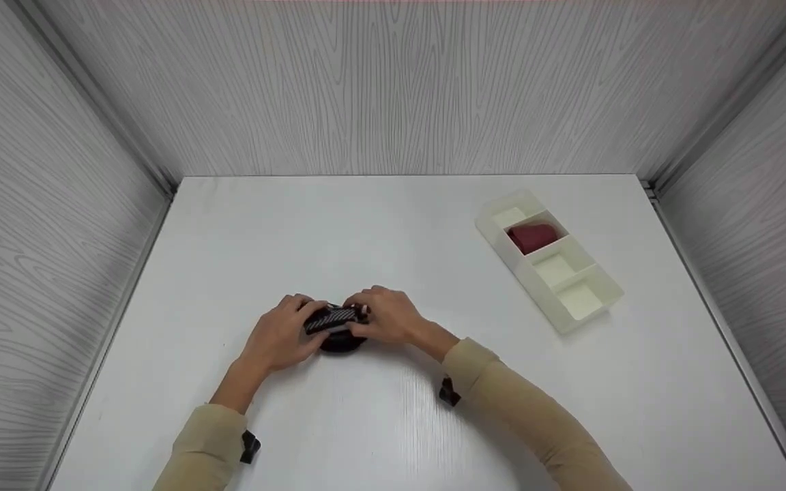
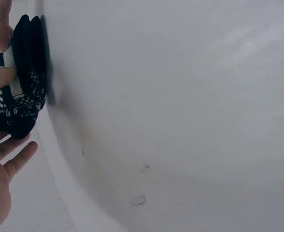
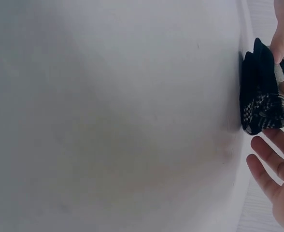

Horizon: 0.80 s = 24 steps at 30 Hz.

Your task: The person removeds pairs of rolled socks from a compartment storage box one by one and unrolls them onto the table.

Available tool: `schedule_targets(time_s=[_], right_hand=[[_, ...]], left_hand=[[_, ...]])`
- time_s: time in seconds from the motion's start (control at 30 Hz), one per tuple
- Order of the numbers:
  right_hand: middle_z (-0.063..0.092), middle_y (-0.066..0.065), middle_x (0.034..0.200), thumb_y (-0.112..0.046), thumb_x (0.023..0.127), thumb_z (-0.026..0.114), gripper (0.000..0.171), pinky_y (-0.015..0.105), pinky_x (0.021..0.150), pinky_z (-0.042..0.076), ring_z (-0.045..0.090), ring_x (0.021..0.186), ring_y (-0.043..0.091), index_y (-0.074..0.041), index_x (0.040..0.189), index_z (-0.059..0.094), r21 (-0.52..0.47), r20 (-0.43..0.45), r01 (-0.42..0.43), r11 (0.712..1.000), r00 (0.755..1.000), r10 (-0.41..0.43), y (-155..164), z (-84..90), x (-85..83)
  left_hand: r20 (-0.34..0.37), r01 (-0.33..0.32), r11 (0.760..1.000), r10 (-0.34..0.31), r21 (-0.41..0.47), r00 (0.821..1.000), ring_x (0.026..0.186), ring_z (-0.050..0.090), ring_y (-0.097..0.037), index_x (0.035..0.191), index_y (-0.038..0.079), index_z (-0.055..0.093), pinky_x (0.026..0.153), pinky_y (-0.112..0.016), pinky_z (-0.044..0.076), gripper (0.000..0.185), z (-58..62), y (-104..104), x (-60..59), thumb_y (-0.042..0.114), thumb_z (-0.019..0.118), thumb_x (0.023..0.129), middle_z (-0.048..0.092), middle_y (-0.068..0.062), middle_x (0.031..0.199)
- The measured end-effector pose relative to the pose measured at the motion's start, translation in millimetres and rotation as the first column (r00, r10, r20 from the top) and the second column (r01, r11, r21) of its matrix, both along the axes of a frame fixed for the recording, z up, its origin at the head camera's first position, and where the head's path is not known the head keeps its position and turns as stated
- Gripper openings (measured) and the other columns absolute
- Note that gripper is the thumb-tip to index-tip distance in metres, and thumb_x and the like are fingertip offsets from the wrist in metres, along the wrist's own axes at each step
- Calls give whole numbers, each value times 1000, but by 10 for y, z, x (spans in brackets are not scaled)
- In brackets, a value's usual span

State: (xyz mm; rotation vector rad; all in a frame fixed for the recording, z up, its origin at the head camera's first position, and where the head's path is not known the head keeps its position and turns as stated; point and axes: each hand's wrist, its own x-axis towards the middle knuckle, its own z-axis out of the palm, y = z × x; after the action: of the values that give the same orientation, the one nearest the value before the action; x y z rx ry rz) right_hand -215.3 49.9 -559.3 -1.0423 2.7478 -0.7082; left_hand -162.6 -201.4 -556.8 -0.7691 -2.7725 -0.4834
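Bundle: a small rolled bundle of black knitted fabric with a white patterned band (image 1: 336, 326), lying on the white tabletop (image 1: 393, 423) near the middle of its near half, between the two hands.
Bundle, close up: in the left wrist view the bundle (image 2: 23, 77) shows thick black folds stacked side by side, with a white-speckled pattern and a striped white edge on the side toward the fingers; the right wrist view (image 3: 262, 92) shows the same dark folds and a checked black-and-white patch.
Left hand: the left hand (image 1: 282, 334) is curled round the bundle's left side, thumb and fingers pinching the fabric.
Right hand: the right hand (image 1: 387, 316) is arched over the bundle's right side, its fingertips gripping the patterned band.
Sleeves: both forearms wear beige sleeves (image 1: 516, 402), each with a black strap at the wrist.
Tray: a long cream plastic tray with four compartments (image 1: 604, 290) lies slantwise on the far right of the table, well apart from the hands.
Tray contents: a dark red rolled cloth (image 1: 531, 236) sits in the second compartment from the far end.
Surroundings: grey wood-grain walls (image 1: 393, 88) enclose the table on the left, far and right sides.
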Motion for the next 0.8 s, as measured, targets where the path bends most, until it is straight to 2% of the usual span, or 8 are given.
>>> schedule_targets(time_s=[0.2,0.37,0.47,0.57,0.7,0.8], right_hand=[[78,2,106,-39,94,68,41,30,80,54,66,96,16,-19,129,74,-33,117,15,999,993,-11,21,-33,-5],[77,2,105,-40,95,66,41,30,78,53,64,93,16,-19,130,74,-29,111,19,999,994,-16,56,-40,11],[78,1,111,-43,97,65,41,33,81,56,66,97,17,-19,130,74,-26,46,6,1000,999,-5,84,-38,28],[77,-2,117,-46,99,64,41,36,83,59,68,102,17,-20,129,73,-9,-71,-6,1000,997,6,119,-31,46],[73,-1,124,-48,100,65,43,36,90,60,68,109,18,-23,135,69,71,-252,-25,997,967,43,158,-10,59],[68,-1,131,-47,100,66,47,37,97,58,66,116,19,-24,141,64,159,-342,-34,987,935,88,169,8,64]], left_hand=[[-22,13,1000,-13,-21,1000,108,66,-27,132,15,68,85,-44,63,52,-8,5,21,40,82,88,69,-9,116],[-39,24,999,-25,-27,999,113,65,-28,129,17,70,86,-45,63,50,-16,20,-9,42,82,88,68,-10,120],[-20,20,999,-21,-42,1000,113,64,-28,129,19,71,86,-45,63,46,-19,30,-38,42,80,90,68,-10,120],[25,10,998,-9,-55,1000,113,63,-28,129,20,72,87,-47,62,43,-10,42,-74,41,77,91,68,-10,120],[93,-22,997,29,-79,995,115,62,-28,129,18,73,88,-48,61,42,20,73,-142,41,73,93,67,-11,122],[142,-42,994,56,-97,988,118,61,-29,131,17,73,90,-49,61,44,47,108,-200,41,68,94,67,-12,126]])
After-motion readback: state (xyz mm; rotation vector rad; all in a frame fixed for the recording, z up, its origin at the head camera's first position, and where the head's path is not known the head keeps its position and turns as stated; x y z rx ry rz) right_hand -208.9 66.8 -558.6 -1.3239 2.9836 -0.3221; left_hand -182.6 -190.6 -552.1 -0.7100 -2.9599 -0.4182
